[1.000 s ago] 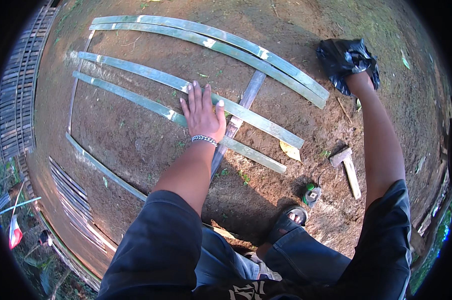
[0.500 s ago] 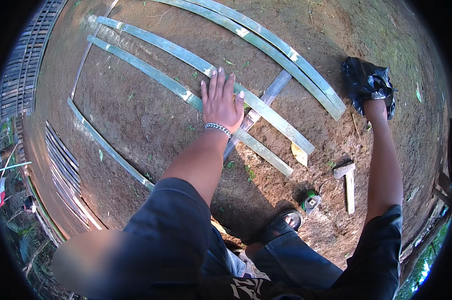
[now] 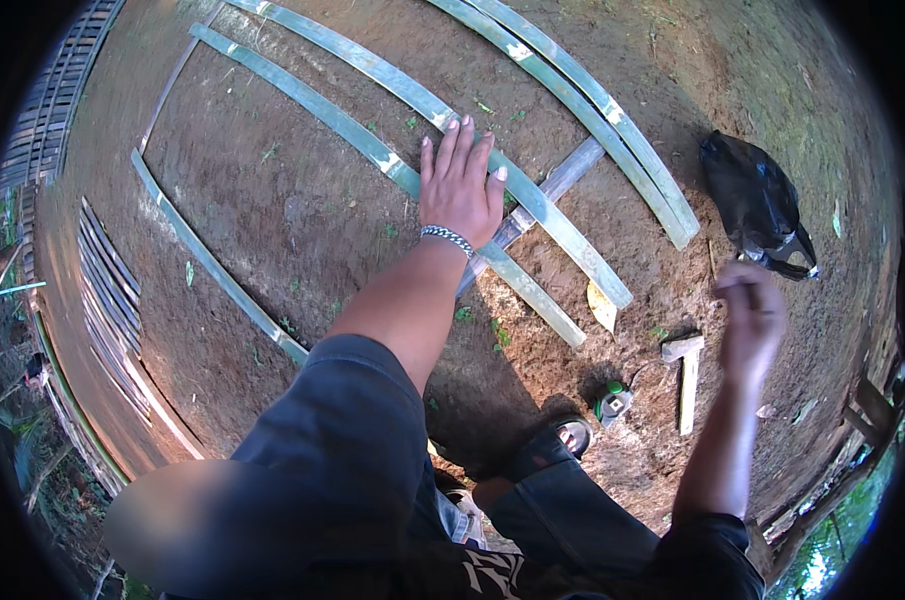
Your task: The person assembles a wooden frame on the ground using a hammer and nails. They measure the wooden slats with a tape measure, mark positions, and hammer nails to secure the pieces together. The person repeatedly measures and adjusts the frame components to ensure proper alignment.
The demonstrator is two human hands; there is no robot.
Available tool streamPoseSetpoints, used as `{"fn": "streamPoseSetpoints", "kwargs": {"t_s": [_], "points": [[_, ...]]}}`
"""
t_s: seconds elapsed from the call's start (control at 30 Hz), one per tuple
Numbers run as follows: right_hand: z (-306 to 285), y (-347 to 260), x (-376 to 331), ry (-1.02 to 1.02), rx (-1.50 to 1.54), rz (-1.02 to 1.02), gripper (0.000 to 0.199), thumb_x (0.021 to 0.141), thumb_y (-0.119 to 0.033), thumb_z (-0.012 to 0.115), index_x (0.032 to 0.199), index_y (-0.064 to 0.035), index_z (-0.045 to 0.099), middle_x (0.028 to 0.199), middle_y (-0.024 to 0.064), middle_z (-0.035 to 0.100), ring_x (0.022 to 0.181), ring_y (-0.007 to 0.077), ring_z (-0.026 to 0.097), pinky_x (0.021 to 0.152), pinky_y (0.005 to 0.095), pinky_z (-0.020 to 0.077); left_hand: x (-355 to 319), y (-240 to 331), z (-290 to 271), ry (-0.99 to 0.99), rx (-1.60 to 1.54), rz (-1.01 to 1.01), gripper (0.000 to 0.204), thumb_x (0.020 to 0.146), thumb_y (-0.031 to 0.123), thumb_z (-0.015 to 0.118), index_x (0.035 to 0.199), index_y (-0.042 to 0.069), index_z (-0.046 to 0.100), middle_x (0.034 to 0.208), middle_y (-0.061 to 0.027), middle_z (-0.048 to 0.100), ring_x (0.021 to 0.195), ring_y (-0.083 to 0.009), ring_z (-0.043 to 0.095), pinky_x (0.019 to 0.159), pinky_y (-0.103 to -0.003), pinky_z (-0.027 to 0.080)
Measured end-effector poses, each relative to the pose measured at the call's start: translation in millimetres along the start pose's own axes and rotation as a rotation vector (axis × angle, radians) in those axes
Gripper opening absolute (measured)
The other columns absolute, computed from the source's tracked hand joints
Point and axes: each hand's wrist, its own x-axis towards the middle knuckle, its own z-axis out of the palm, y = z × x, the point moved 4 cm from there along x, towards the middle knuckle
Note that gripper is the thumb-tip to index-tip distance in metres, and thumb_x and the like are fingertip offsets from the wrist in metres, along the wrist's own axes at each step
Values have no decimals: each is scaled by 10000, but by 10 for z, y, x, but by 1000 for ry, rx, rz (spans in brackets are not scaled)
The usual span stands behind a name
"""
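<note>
My left hand [image 3: 462, 195] lies flat with its fingers stretched out, resting on a green bamboo strip [image 3: 577, 248] and over a second bamboo strip [image 3: 534, 297] beside it. Both strips lie across a flat wooden crosspiece [image 3: 572, 172]. To the right, my right hand [image 3: 754, 318] is off the ground with its fingers curled together, slightly blurred; whatever they may hold is hidden. Just beyond it, a black plastic bag [image 3: 757, 195] sits on the soil. A wooden-handled hammer [image 3: 688, 385] lies to the left of my right forearm.
Two more bamboo strips [image 3: 612, 140] lie close together at the far side, over the crosspiece's end. Another strip [image 3: 212, 258] lies at the left. A green and grey tape measure [image 3: 613, 402] is by my sandalled foot [image 3: 574, 437]. Several thin slats [image 3: 112, 290] lie far left.
My right hand has come out of the black bag and drawn back toward me, fingers curled. The bag now stands by itself. My left hand stays flat on the strips.
</note>
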Motion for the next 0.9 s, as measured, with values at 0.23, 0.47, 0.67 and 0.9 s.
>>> {"fn": "streamPoseSetpoints", "kwargs": {"t_s": [0.23,0.47,0.67,0.9], "points": [[2137,172,-615,-271,285,50,132,876,-12,782,1006,-10,761,1007,132,756,916,194,746,816,309,599,54,63,28,31,-36,23,483,1011,306,511,1432,73,560,1604,-191,440,1530,-368,340,1268,-591,172],[2397,254,-603,-153,121,-206,108,861,-2,759,968,-15,751,967,143,753,879,276,749,804,342,599,15,51,-9,61,-55,41,437,994,284,531,1374,83,607,1534,-167,525,1480,-360,409,1246,-593,214],[2482,310,-579,-157,60,-257,73,893,-40,743,965,-29,742,963,144,740,856,314,732,778,382,597,4,50,-150,88,-146,103,365,948,262,592,1265,92,653,1407,-150,586,1385,-341,481,1230,-628,222],[2490,359,-585,-141,47,-204,62,919,-83,726,960,-37,736,960,143,734,851,331,727,776,398,586,-827,137,-385,-9,-430,44,259,881,43,642,1136,45,690,1212,-158,653,1169,-357,613,1099,-514,450]]}}
